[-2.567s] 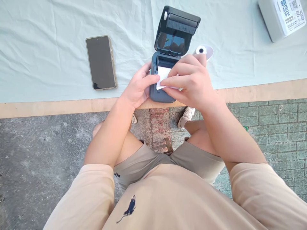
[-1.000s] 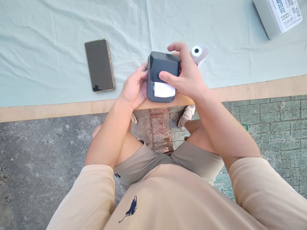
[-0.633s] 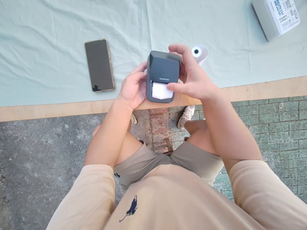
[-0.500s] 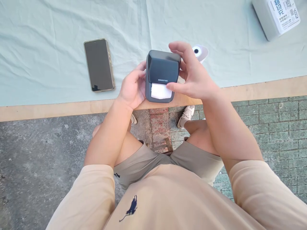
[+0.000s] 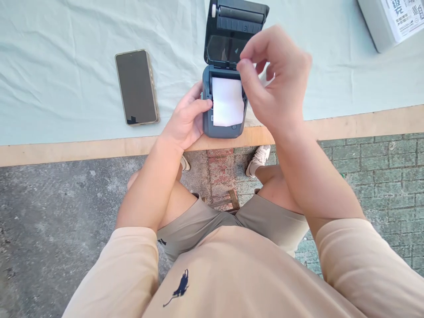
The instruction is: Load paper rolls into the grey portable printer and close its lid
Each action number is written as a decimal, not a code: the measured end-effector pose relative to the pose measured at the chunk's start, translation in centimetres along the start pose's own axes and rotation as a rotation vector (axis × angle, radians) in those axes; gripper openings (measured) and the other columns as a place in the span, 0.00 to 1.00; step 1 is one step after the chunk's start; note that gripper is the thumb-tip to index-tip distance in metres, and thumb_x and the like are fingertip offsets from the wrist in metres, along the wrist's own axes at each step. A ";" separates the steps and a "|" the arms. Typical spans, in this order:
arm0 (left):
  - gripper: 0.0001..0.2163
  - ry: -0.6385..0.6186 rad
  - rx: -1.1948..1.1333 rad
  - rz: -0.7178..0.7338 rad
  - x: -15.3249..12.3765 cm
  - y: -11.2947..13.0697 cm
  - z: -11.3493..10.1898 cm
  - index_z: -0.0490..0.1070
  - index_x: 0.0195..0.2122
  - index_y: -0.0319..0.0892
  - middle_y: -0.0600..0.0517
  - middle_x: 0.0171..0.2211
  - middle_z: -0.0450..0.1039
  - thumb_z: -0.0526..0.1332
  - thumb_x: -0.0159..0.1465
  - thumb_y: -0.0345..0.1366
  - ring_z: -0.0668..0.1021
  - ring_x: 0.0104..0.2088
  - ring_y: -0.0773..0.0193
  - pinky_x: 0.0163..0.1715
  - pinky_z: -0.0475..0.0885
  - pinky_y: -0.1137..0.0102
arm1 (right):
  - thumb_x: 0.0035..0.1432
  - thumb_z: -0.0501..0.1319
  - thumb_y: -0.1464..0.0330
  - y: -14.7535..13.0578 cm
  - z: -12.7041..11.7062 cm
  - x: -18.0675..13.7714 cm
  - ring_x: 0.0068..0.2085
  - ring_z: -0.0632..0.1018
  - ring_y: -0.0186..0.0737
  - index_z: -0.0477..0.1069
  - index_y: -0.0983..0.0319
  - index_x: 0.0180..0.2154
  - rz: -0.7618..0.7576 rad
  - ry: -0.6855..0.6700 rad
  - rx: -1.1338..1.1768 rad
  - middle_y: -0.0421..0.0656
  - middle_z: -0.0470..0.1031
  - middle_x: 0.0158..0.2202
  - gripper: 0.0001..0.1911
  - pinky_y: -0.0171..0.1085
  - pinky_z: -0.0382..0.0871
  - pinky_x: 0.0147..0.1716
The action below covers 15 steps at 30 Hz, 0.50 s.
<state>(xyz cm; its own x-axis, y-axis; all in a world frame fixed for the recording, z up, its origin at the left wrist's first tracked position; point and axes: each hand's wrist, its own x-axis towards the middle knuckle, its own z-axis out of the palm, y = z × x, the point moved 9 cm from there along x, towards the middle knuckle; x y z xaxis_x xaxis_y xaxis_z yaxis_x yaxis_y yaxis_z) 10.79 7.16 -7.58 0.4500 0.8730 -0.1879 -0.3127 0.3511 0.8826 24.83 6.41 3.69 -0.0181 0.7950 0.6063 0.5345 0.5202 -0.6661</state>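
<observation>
A dark label printer (image 5: 225, 132) stands at the table's near edge with its lid (image 5: 223, 47) swung up and back. White label paper (image 5: 228, 101) lies across its opening. My left hand (image 5: 187, 115) grips the printer's left side, the thumb resting on the body beside the paper. Over the printer's right side is my right hand (image 5: 276, 75), its thumb and index finger brought together near the hinge. Whether anything is between those fingertips is hidden.
A phone (image 5: 137, 87) lies face up on the pale cloth (image 5: 66, 75) to the left. At the far right stands a grey-white box (image 5: 380, 22) with a printed label. The bare wooden edge (image 5: 347, 123) of the table runs in front of me.
The printer's lid has gone from closed to raised, baring its inside and more of the paper. My right hand has risen off the printer's front and drawn its fingers together. My left hand still holds the body.
</observation>
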 end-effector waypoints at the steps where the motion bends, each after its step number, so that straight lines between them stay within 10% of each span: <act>1: 0.20 -0.004 0.007 0.005 0.0 0.1 0.1 0.72 0.54 0.46 0.50 0.52 0.78 0.65 0.60 0.40 0.72 0.68 0.44 0.63 0.74 0.56 | 0.55 0.58 0.75 0.0 0.5 0.0 0.31 0.75 0.41 0.68 0.55 0.31 -0.004 -0.071 -0.103 0.38 0.78 0.30 0.08 0.43 0.67 0.34; 8: 0.20 -0.066 -0.031 0.001 -0.1 0.1 0.8 0.72 0.54 0.46 0.51 0.47 0.78 0.67 0.59 0.38 0.78 0.59 0.48 0.48 0.78 0.64 | 0.46 0.65 0.73 1.8 3.1 -0.9 0.33 0.76 0.51 0.76 0.51 0.41 0.092 -0.523 -0.657 0.42 0.79 0.31 0.19 0.42 0.56 0.27; 15: 0.22 -0.044 -0.041 -0.034 -0.1 -0.2 0.6 0.74 0.53 0.46 0.50 0.48 0.78 0.70 0.56 0.38 0.80 0.55 0.47 0.49 0.78 0.61 | 0.46 0.63 0.75 0.4 3.2 -0.5 0.33 0.78 0.54 0.74 0.50 0.48 0.156 -0.637 -0.708 0.42 0.83 0.39 0.26 0.45 0.60 0.27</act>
<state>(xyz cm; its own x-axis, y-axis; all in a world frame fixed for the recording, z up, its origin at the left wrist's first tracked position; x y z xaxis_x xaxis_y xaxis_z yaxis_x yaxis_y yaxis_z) 11.28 6.76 -7.48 0.4970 0.8449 -0.1979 -0.3299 0.3949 0.8574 22.39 7.26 1.75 -0.2474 0.9679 0.0443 0.9517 0.2513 -0.1765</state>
